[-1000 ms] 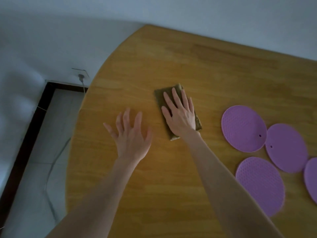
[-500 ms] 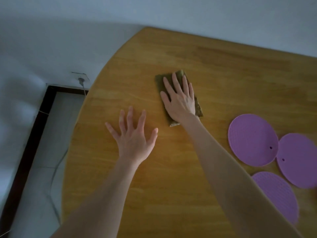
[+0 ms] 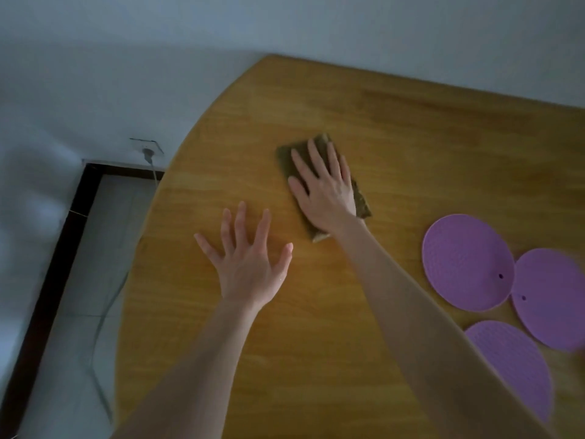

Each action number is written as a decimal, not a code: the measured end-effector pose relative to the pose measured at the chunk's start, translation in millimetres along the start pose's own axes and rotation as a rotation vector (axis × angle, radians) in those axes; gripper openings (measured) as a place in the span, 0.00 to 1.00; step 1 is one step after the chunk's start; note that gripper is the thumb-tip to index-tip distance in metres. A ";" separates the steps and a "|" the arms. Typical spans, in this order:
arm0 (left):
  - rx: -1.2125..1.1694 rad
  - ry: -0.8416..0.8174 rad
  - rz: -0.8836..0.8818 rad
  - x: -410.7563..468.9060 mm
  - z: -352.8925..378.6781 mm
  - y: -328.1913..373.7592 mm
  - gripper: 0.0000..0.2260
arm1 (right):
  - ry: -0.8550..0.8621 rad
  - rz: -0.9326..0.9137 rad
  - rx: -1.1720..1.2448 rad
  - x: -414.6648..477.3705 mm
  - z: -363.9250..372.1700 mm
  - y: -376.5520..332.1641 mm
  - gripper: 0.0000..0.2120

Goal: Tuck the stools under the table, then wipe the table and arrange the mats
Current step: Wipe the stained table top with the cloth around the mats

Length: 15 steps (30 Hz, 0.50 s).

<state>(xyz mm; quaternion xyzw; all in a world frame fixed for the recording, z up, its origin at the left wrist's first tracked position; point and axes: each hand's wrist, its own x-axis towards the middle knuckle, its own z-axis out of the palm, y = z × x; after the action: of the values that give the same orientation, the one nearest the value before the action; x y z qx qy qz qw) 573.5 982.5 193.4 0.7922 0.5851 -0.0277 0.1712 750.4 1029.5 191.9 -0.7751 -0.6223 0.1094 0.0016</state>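
The wooden table (image 3: 411, 147) fills the middle and the right of the frame. Its rounded edge curves from the upper centre down to the lower left, and its far edge runs straight along the pale wall (image 3: 348, 26) toward the right border. The right hand (image 3: 326, 191) lies flat with its fingers straight and a little spread, and it presses an olive-green cloth (image 3: 286, 156) on the table a little above the centre. The cloth shows beyond the fingertips and on both sides of the palm. The left hand (image 3: 250, 264) is spread wide with the palm down, below and to the left of the cloth, and it holds nothing; I cannot tell if it touches the wood. Bare wood lies between the cloth and both table edges. At the right there are three round purple mats: the first mat (image 3: 465, 264) is near the right forearm, the second mat (image 3: 550, 296) touches or slightly overlaps it at the right border, and the third mat (image 3: 512, 369) lies below them, partly hidden behind the forearm. Past the curved edge, at the left, there are a light floor (image 3: 79, 280), a dark skirting strip (image 3: 53, 264), a wall socket (image 3: 147, 150) and a thin cable (image 3: 104, 312) hanging from it.
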 end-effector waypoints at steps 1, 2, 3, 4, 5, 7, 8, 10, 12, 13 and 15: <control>0.007 -0.002 -0.002 -0.1 -0.5 0.4 0.33 | -0.008 -0.025 -0.013 -16.6 2.3 5.5 0.26; 0.006 -0.006 -0.003 -1.3 -1.6 0.9 0.32 | -0.017 -0.013 -0.015 -32.1 3.1 14.9 0.26; -0.005 -0.003 -0.001 -1.6 -2.6 1.2 0.31 | -0.019 0.034 -0.012 -42.1 2.0 26.9 0.26; -0.016 0.004 0.003 -1.3 -2.3 1.4 0.31 | -0.019 0.103 0.001 -45.4 0.2 39.7 0.26; -0.024 0.016 0.007 -1.0 -2.2 1.3 0.31 | -0.019 0.173 0.015 -43.2 -2.5 49.8 0.26; -0.014 0.031 0.022 -1.5 -1.4 0.2 0.31 | -0.006 0.273 0.022 -29.7 -3.6 53.9 0.26; -0.008 0.031 0.022 -0.3 -0.1 0.1 0.31 | 0.005 0.287 0.012 -21.3 -2.4 47.4 0.26; -0.016 0.036 0.023 0.4 1.7 -1.4 0.30 | 0.019 0.247 0.002 -15.0 2.5 21.7 0.26; -0.074 0.050 0.027 0.0 1.7 -2.6 0.28 | 0.015 0.143 0.008 -29.2 6.9 -3.6 0.26; -0.140 0.066 0.022 -1.5 0.0 -3.6 0.26 | 0.012 0.092 0.008 -44.5 9.5 -12.4 0.26; -0.280 0.108 -0.004 -12.2 -2.9 -8.7 0.24 | 0.006 0.025 -0.009 -84.8 14.2 -18.2 0.26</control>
<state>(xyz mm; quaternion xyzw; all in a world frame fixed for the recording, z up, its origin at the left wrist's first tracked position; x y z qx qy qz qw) 561.1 974.4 197.0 0.7598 0.5932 0.0962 0.2482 713.3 949.9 194.8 -0.7830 -0.6132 0.1043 -0.0011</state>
